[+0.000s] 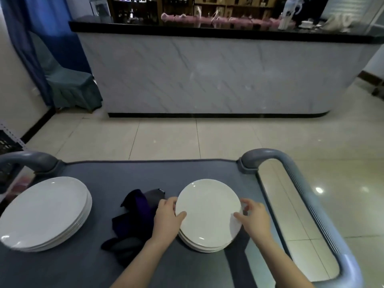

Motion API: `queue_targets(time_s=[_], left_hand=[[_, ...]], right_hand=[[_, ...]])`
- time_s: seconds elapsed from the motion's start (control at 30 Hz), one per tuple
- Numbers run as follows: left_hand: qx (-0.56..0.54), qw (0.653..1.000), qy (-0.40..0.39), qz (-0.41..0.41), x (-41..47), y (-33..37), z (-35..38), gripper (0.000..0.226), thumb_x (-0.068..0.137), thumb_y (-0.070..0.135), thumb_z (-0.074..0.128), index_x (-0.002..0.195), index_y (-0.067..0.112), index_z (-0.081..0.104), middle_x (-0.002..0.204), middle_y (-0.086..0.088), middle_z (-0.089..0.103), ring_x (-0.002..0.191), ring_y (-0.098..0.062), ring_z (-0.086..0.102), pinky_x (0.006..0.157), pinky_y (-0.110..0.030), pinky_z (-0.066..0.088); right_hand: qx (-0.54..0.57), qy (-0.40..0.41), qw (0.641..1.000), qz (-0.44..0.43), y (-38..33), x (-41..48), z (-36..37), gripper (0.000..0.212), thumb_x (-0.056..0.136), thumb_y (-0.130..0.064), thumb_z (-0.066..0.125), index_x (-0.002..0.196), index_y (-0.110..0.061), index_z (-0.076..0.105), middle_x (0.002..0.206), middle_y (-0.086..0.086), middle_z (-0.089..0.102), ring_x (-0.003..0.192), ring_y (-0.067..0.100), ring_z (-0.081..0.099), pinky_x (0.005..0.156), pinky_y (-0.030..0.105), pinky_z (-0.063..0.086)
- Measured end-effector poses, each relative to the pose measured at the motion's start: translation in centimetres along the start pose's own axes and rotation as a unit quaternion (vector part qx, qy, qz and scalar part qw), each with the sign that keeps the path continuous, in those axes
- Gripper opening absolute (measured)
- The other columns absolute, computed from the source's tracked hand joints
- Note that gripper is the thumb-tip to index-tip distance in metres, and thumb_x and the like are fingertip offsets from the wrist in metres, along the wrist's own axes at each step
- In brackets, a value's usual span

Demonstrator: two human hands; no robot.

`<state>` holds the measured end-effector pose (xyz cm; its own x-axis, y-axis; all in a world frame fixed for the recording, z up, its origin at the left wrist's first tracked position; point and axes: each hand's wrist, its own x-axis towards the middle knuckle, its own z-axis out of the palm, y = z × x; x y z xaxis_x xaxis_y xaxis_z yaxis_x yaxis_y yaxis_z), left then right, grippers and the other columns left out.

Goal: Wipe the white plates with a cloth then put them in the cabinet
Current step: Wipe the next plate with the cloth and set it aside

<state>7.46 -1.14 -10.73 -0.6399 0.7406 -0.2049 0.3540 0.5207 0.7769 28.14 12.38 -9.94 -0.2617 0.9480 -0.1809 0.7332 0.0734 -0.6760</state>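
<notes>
Grip: left hand (167, 217), right hand (254, 220) clasp opposite rims of round white ceramic plate stack (207, 213); thumbs atop, likely for level lift
Left of grip: dark purple cloth (135, 215), unheld

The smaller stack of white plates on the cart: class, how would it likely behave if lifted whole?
Probably rigid and heavy for its size: the smaller stack shows several rims. The glossy glaze looks slippery, so plates might slide apart; the left hand and right hand grip opposite edges. Likely to chip if knocked.
</notes>
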Motion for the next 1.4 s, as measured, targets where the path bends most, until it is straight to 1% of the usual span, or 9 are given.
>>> queue_targets(time_s=[0.2,0.33,0.53,0.67,0.77,0.97,1.13,1.23,1.4], left_hand=[[0.006,0.999,0.024,-0.026,-0.1,0.0,0.8,0.037,0.079,0.004,0.069,0.114,0.015,0.065,0.102,0.000,0.048,0.082,-0.014,0.060,0.079,-0.024,0.046],[-0.020,0.998,0.033,-0.055,0.2,-0.1,0.9,0.040,0.075,0.001,0.070,0.113,0.014,0.067,0.102,-0.006,0.062,0.081,-0.016,0.065,0.083,-0.032,0.054],[-0.086,0.991,0.030,-0.097,0.2,-0.2,0.6,0.040,0.076,0.001,0.074,0.113,0.014,0.067,0.093,0.004,0.069,0.082,-0.009,0.066,0.070,-0.018,0.050],[-0.126,0.987,0.046,-0.091,-0.1,-0.5,-0.5,0.041,0.074,0.003,0.076,0.110,0.020,0.065,0.090,0.007,0.069,0.081,-0.006,0.066,0.065,-0.012,0.049],[-0.166,0.981,0.053,-0.085,-0.6,-0.3,-1.7,0.042,0.071,0.005,0.079,0.106,0.023,0.065,0.089,0.006,0.070,0.080,-0.008,0.067,0.066,-0.014,0.051],[-0.214,0.975,0.026,-0.052,-0.7,-1.3,-5.6,0.038,0.073,0.010,0.083,0.105,0.024,0.068,0.089,0.003,0.070,0.075,-0.005,0.068,0.067,-0.015,0.053],[-0.145,0.985,0.084,-0.028,0.9,-4.5,-10.0,0.030,0.081,0.013,0.078,0.107,0.026,0.069,0.089,0.006,0.071,0.078,-0.001,0.066,0.075,-0.017,0.054],[-0.082,0.987,0.137,-0.030,2.6,-6.8,-11.8,0.032,0.082,0.015,0.077,0.112,0.020,0.068,0.101,0.006,0.067,0.088,-0.002,0.063,0.091,-0.030,0.053],[0.017,0.997,0.061,-0.033,5.6,-8.9,-12.2,0.047,0.086,0.035,0.074,0.127,0.014,0.063,0.126,-0.001,0.056,0.122,-0.020,0.050,0.107,-0.035,0.039]], right_hand=[[0.076,-0.022,0.996,0.031,0.9,0.4,0.5,0.039,0.075,-0.001,0.074,0.112,-0.013,0.070,0.080,0.000,0.066,0.070,0.016,0.059,0.059,0.024,0.040],[0.097,-0.016,0.995,0.034,1.1,0.5,0.7,0.038,0.075,0.000,0.073,0.109,-0.016,0.070,0.074,-0.004,0.063,0.067,0.012,0.058,0.056,0.021,0.039],[0.161,-0.025,0.986,0.034,1.0,0.5,0.3,0.037,0.078,0.002,0.072,0.111,-0.017,0.068,0.089,0.006,0.069,0.084,0.026,0.065,0.073,0.038,0.056],[0.310,-0.063,0.948,0.043,0.2,0.1,0.1,0.035,0.091,-0.009,0.067,0.120,-0.027,0.064,0.107,0.005,0.068,0.096,0.024,0.065,0.075,0.036,0.056],[0.377,-0.097,0.920,0.038,-1.3,-0.8,1.0,0.036,0.099,-0.016,0.055,0.121,-0.044,0.059,0.111,-0.014,0.068,0.098,0.015,0.066,0.077,0.041,0.059],[0.416,-0.006,0.905,0.088,-4.6,-1.0,3.3,0.032,0.101,-0.019,0.049,0.117,-0.043,0.063,0.112,-0.016,0.065,0.099,0.012,0.062,0.065,0.029,0.052],[0.411,0.015,0.909,0.072,-6.3,-0.5,3.7,0.024,0.099,-0.019,0.055,0.106,-0.037,0.069,0.108,-0.010,0.070,0.095,0.015,0.066,0.076,0.035,0.053],[0.412,0.005,0.907,0.087,-6.5,-0.3,4.1,0.016,0.100,-0.018,0.055,0.106,-0.021,0.070,0.104,0.005,0.072,0.089,0.025,0.067,0.079,0.040,0.054],[0.409,-0.012,0.906,0.105,-7.2,-0.3,5.0,0.017,0.098,-0.020,0.059,0.092,-0.020,0.074,0.091,0.006,0.077,0.084,0.031,0.070,0.084,0.047,0.057]])
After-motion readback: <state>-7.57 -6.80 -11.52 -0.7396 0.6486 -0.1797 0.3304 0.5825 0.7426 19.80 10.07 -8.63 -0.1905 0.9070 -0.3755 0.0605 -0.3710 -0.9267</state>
